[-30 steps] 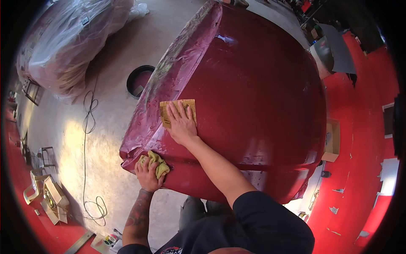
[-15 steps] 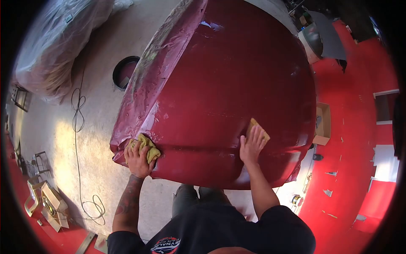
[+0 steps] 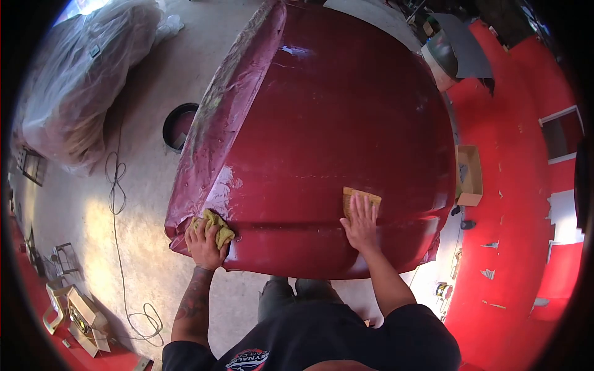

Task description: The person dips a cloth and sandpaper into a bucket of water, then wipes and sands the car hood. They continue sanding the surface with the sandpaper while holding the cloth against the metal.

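Observation:
A dark red car hood with a wet-looking shine spreads out in front of me. At its near left corner, my left hand is closed on a crumpled yellow-green cloth resting on the panel. My right hand lies on the hood's near right part, fingers stretched out and pressing a yellowish sheet of sandpaper against the paint. The palm and fingers cover part of that sheet. Whitish wet residue marks the hood just beyond the cloth.
Pinkish plastic sheeting runs along the hood's left edge. On the floor at left are a black round tub, a looped cable and a plastic-covered bulky object. Cardboard boxes stand at right and lower left.
My right hand and the sandpaper have shifted left and slightly nearer to me, and the sheet has turned. My left hand stays on the cloth at the corner. The camera view has shifted slightly.

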Available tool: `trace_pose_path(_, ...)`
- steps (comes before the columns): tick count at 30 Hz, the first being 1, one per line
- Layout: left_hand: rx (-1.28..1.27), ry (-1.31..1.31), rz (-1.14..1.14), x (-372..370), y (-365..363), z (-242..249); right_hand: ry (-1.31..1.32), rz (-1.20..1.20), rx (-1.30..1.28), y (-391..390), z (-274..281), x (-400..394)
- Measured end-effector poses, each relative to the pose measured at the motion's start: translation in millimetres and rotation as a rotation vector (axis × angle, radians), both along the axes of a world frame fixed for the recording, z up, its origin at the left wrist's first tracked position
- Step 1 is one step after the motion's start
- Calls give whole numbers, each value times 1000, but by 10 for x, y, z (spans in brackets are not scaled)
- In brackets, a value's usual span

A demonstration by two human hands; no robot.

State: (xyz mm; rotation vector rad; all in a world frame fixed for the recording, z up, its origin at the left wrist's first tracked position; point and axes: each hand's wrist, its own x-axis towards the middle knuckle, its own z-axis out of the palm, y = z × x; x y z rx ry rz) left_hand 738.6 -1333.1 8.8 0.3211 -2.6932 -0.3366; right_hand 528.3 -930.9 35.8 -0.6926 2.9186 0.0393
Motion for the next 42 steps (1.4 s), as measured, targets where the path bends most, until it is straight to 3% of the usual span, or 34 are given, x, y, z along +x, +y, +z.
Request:
trace_pose_path(2,6,-5,9,10,8,4,21,-360,-52,501,-145,-157)
trace_pose_path(3,2,-14,8,10,-1,6,24,-353,-51,382,-139,-151)
trace_pose_path(5,3,-13,8,-1,3,25,32,-228,-8,-215,-121,-15)
trace_pose_path(10,18,-37,-3,37,1,-18,-109,531,-58,-2373,-11,668)
trace_pose_path(14,16,-14,-3,67,5,-46,-124,775,-195,-2436,-141,494)
trace_pose_path(18,13,-3,9,12,-6,-46,-27,311,-75,-1124,-42,-151)
trace_pose_path(21,18,-14,19,28,15,-21,27,-357,-6,67,4,-810)
trace_pose_path(23,13,-18,8,26,-6,-33,25,-698,2,192,-78,-1106)
trace_pose_path(25,8,-17,14,2,-6,-17,60,-567,24,-424,-118,-1025)
trace_pose_path(29,3,-51,22,26,-2,-26,-55,317,-152,-2307,-63,175)
trace_pose_path(30,2,-60,28,39,17,-26,-121,549,-77,-2594,2,510)
trace_pose_path(31,17,-27,21,22,-3,-28,-123,555,-84,-2621,-83,481)
trace_pose_path(33,17,-20,12,31,-33,-48,-164,804,-272,-2669,-316,460)
trace_pose_path(35,25,-33,25,27,-21,-42,-122,700,-168,-2464,-181,-196)
trace_pose_path(39,46,-72,34,53,-10,-34,63,211,-73,-2249,-162,-1891)
trace_pose_path(42,41,-82,30,46,-19,-33,93,111,-71,-2509,-188,-1702)
